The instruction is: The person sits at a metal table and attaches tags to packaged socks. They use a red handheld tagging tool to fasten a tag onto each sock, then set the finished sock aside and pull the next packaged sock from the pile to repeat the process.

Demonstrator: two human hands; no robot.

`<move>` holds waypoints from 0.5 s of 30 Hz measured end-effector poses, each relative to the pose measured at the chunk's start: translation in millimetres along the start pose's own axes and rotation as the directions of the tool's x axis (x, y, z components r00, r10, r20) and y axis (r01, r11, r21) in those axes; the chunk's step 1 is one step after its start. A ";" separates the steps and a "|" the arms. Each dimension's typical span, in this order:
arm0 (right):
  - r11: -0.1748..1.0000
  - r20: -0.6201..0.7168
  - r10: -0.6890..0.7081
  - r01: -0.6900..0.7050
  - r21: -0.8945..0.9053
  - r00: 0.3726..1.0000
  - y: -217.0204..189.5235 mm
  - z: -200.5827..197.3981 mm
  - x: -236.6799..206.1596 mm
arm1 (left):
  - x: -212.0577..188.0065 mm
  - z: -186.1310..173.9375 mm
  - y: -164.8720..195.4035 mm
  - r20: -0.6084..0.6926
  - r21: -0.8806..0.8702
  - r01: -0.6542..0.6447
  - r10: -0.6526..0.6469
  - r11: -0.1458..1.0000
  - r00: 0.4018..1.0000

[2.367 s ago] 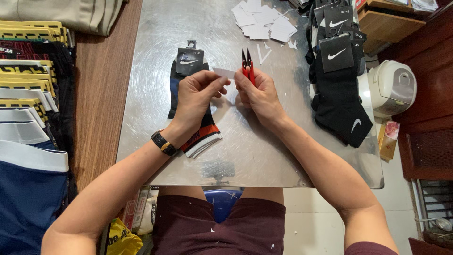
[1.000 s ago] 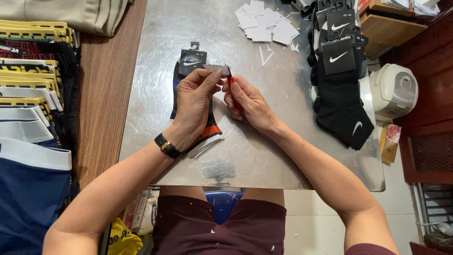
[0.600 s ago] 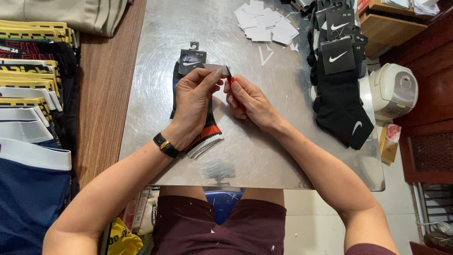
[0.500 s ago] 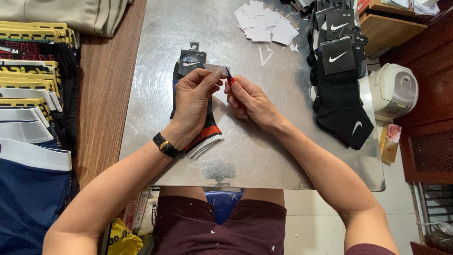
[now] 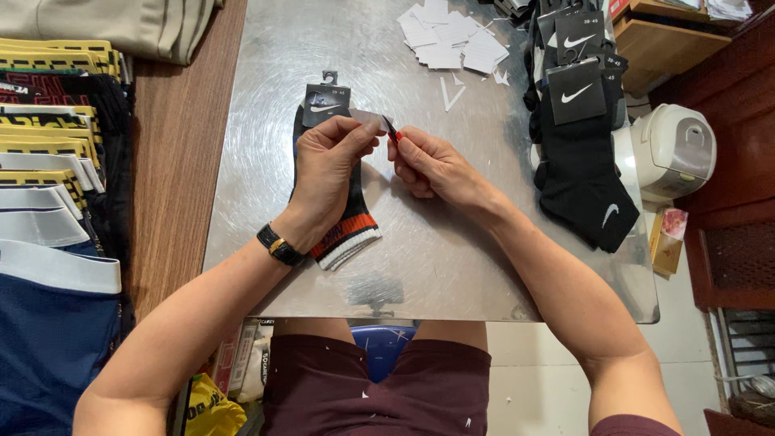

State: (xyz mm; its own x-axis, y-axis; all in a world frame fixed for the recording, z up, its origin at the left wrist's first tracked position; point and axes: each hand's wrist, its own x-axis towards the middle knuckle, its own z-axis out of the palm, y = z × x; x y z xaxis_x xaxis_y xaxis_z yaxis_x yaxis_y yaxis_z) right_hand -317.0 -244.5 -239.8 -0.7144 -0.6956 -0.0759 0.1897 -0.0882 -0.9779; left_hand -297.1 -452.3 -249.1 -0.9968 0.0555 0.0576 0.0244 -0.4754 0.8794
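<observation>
My left hand (image 5: 328, 165) pinches a small white paper tag (image 5: 369, 119) between thumb and fingers, just above a pair of black socks (image 5: 349, 218) with an orange and white cuff lying on the metal table (image 5: 452, 242). My right hand (image 5: 432, 165) grips small red-handled snips (image 5: 393, 132), and their blades meet the right edge of the tag. A dark card header with a hook (image 5: 325, 98) tops the socks. A black watch sits on my left wrist.
A pile of white paper tags (image 5: 452, 36) lies at the table's far side. More black socks with card headers (image 5: 581, 121) are stacked on the right. Folded garments (image 5: 48, 186) fill the left. A white appliance (image 5: 670, 149) stands right of the table.
The snips stood upright and apart from the tag 2.4 s ago. Since then both hands drew together, and the blades now sit at the tag's edge.
</observation>
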 end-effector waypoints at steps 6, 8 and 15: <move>1.000 0.006 0.028 -0.028 0.006 1.000 -2.5 -1.8 -0.5 | -1.8 2.8 2.9 -0.006 0.076 0.011 -0.011 0.997 1.000; 1.000 0.010 0.026 -0.026 -0.005 1.000 -3.6 -3.5 -0.7 | -1.7 3.0 4.3 0.004 0.083 0.005 -0.006 0.997 1.000; 0.999 0.047 0.012 -0.009 -0.048 0.999 -6.4 -8.3 -1.5 | -0.3 2.0 6.0 0.038 0.117 -0.007 0.003 0.993 0.999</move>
State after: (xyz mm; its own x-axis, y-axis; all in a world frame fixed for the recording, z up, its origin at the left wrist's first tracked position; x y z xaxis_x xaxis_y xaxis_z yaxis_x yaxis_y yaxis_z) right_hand -322.8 -237.0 -235.1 -0.6798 -0.7292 -0.0781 0.1640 -0.0474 -0.9853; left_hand -296.5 -453.4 -242.9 -0.9931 0.0878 0.0782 0.0403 -0.3701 0.9281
